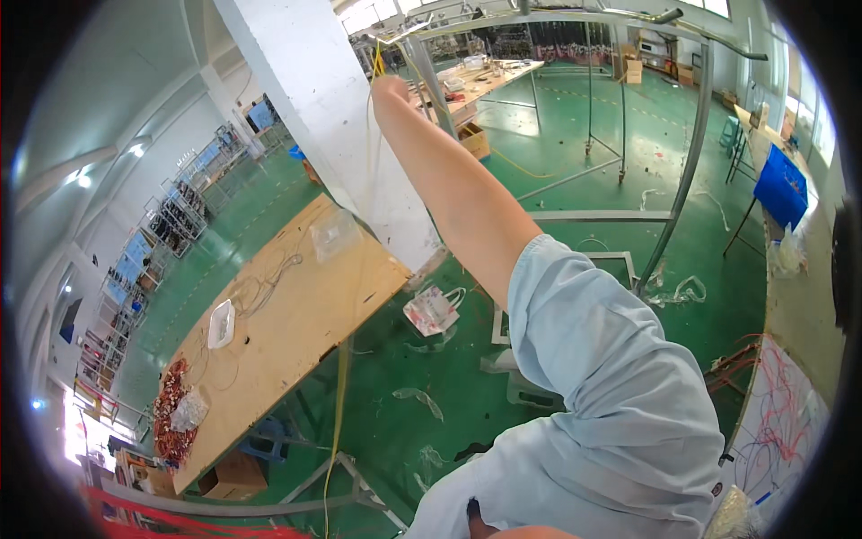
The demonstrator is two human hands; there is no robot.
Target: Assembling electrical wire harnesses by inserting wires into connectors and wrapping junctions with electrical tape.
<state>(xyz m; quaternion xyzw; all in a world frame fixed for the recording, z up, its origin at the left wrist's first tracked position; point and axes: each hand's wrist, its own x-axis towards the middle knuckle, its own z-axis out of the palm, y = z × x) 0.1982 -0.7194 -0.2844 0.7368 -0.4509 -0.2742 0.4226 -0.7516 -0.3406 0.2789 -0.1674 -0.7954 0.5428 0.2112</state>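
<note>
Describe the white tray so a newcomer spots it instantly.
In front of the white pillar stands a plywood table. Near its left edge lies the small, open tray. Its white rim distinguishes it from the see-through box nearer the pillar.

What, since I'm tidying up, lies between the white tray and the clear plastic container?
In the head view, thin wire-like strands lie loosely looped on the wooden table between the white tray and the clear plastic container.
</note>
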